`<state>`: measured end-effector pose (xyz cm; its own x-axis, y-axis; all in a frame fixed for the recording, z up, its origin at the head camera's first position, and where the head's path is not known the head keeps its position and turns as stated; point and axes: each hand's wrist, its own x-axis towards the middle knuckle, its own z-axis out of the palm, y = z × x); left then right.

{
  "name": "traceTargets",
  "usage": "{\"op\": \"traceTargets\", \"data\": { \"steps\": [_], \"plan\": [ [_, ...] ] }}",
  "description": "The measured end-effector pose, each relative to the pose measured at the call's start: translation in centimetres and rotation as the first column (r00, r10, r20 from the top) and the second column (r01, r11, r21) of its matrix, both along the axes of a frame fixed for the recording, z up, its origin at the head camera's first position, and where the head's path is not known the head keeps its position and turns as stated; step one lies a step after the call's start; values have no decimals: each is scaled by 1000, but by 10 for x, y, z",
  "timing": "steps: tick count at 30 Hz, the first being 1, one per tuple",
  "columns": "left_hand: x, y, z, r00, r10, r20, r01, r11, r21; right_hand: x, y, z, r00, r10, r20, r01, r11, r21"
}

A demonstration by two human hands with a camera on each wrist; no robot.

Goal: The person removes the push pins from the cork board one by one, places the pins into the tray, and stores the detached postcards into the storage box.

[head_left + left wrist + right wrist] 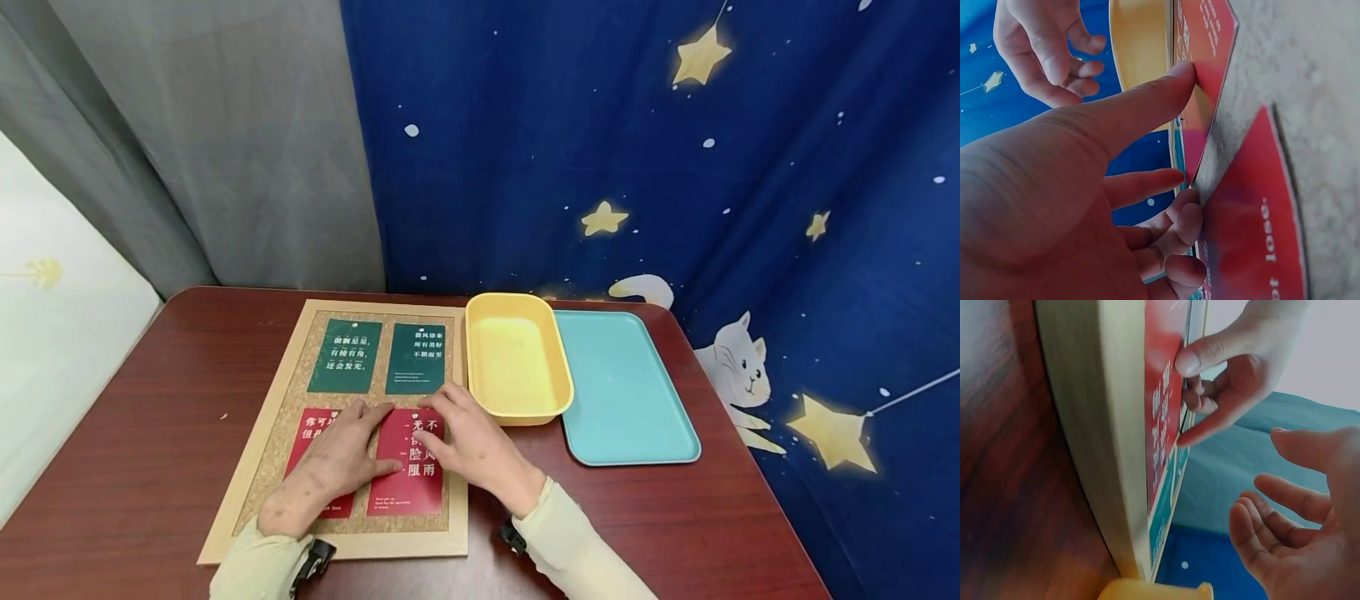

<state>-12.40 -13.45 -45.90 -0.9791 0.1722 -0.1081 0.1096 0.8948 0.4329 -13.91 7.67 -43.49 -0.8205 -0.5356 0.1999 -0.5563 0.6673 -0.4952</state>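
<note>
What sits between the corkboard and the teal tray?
The yellow bin: it stands between the corkboard and the teal tray, as the head view shows.

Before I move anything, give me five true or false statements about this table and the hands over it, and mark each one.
1. Two dark green rectangular cards lie farther from the person than two red rectangular cards on the wood-framed cork board. True.
2. A deep yellow plastic tub stands left of the board. False: the deep yellow plastic tub is on its right.
3. The flat teal rectangular tray lies right of the tub. True.
4. The right hand grips the tub's rim. False: the right hand is over the right-hand red card, holding nothing.
5. The left hand touches the right-hand red card with its thumb. True.
</note>
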Motion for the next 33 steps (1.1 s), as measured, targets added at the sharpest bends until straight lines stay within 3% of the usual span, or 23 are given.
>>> {"op": "traceTargets", "data": {
  "steps": [8,21,33],
  "plan": [
    [2,-3,-2,999,-24,-22,24,1000,18,-3,-13,-8,995,3,98,-6,999,34],
    [7,-8,-1,988,-82,-133,75,996,-58,-11,-21,-22,995,-14,102,4,995,95],
    [7,-11,0,989,-92,-114,84,994,-67,-23,-25,-28,993,-27,113,12,991,132]
  ]
}}
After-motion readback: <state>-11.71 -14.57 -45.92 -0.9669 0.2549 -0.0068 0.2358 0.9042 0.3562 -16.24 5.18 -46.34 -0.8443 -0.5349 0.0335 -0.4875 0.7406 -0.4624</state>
